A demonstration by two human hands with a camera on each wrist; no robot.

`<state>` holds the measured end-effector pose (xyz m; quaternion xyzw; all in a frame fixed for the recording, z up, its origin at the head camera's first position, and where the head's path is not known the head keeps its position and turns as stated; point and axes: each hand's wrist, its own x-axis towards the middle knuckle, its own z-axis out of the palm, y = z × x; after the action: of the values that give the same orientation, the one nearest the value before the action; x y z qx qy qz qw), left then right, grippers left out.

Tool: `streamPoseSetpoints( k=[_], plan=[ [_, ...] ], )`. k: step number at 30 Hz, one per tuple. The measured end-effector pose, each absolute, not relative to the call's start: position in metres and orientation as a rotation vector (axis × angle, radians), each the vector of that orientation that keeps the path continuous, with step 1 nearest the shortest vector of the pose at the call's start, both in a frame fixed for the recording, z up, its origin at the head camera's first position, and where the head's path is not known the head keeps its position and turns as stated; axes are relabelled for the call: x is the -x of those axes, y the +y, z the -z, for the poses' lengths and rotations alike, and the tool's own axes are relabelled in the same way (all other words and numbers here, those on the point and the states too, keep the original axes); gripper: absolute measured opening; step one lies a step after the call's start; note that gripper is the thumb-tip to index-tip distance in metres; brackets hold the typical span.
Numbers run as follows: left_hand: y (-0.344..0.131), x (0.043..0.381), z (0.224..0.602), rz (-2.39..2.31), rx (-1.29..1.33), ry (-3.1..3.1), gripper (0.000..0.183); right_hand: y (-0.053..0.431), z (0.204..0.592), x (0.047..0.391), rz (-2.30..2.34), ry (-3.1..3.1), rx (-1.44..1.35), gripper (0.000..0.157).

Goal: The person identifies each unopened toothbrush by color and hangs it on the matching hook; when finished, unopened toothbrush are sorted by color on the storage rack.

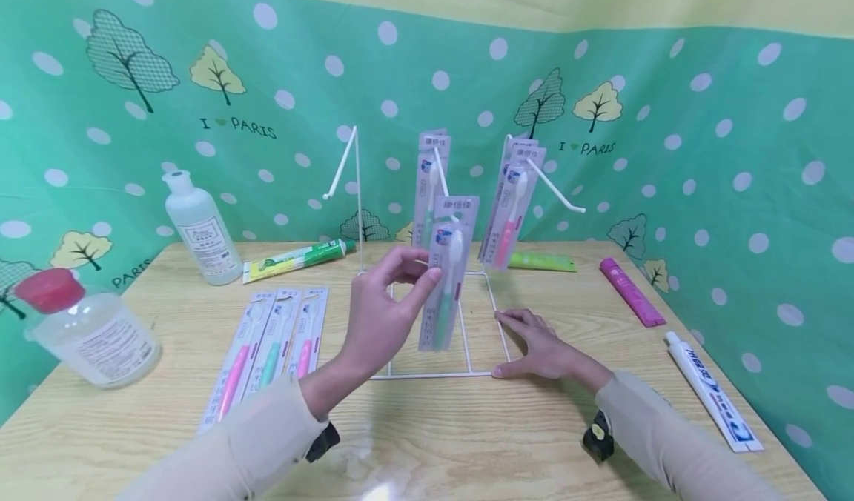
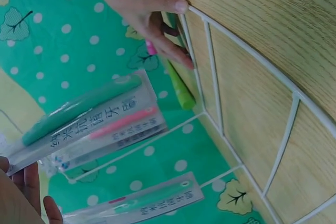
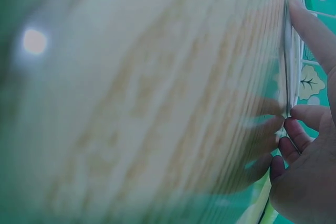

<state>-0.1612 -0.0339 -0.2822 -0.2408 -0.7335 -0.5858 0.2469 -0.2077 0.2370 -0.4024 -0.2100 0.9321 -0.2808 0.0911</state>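
Observation:
My left hand (image 1: 383,304) pinches a packaged toothbrush (image 1: 448,279) with a green handle, upright at the middle hook (image 1: 442,171) of a white wire rack (image 1: 434,375). Whether the hook passes through its card, I cannot tell. Behind it hangs another packaged toothbrush (image 1: 425,182). Several more, a pink-handled one (image 1: 512,208) in front, hang from the right hook (image 1: 555,188). My right hand (image 1: 540,349) rests on the rack's base at the right, thumb at the front corner and fingers along the side wire. In the left wrist view, that thumb (image 2: 176,6) touches the corner.
Three packaged toothbrushes (image 1: 270,345) lie left of the rack. A red-capped bottle (image 1: 96,338) and a clear bottle (image 1: 203,230) stand farther left. Toothpaste tubes lie around: green-yellow (image 1: 296,259), lime (image 1: 543,261), magenta (image 1: 630,293) and white (image 1: 710,393). A polka-dot curtain (image 1: 293,64) closes the back.

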Motion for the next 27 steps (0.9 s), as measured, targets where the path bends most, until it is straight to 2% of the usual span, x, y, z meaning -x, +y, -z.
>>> streamPoseSetpoints(
  k=[11,27],
  plan=[
    [-0.032,0.198,0.289,1.775,0.421,-2.055,0.022,0.238,0.402,0.208,0.840,2.773,0.587,0.100],
    [-0.025,0.254,0.292,1.858,0.177,-2.059,0.051,0.237,0.402,0.208,0.833,2.771,0.596,0.099]
  ],
)
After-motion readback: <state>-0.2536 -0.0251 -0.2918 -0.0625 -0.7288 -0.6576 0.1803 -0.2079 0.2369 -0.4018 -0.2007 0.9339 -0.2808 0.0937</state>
